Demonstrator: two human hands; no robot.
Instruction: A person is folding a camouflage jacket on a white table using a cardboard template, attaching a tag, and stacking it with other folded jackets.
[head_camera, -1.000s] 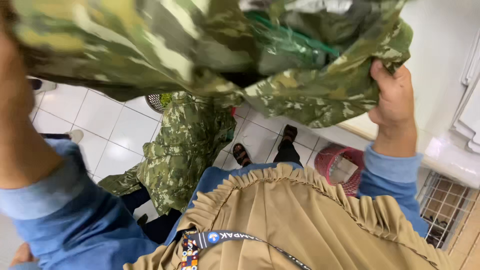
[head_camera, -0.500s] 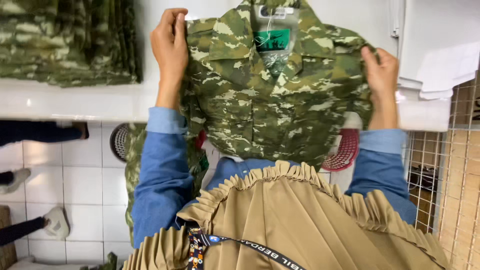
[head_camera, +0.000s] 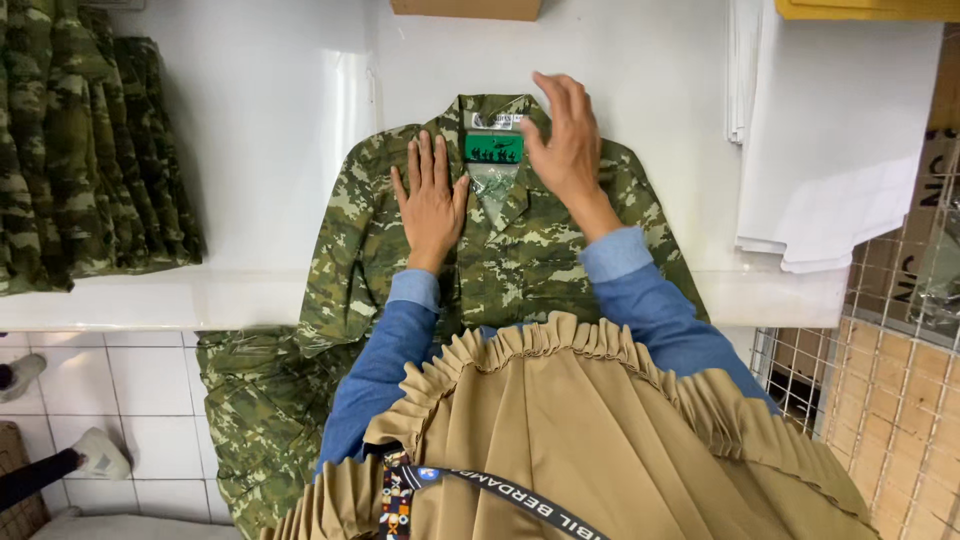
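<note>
A: What is the biggest thing in front of you?

B: The white table. Your camouflage shirt lies flat on it, front side up, with the collar away from you. One sleeve hangs off the near edge of the table, toward the tiled floor.

A: How do you think the shirt will handle?

B: It looks soft and light, like cloth that bends and wrinkles. I think it will slide a bit on the smooth table. You could take hold at the shoulders or the collar, where the cloth is thicker.

A: What does it look like?

B: Green, brown and tan patches all over. A green tag sits inside the collar, with a small clear bag just below it.

A: What are your hands doing?

B: Your left hand lies flat on the shirt's chest, fingers spread wide, holding nothing. Your right hand is open too, fingers resting by the collar.

A: Anything else on the table?

B: A pile of camouflage clothes at the far left end, and white sheets at the right end.
</note>
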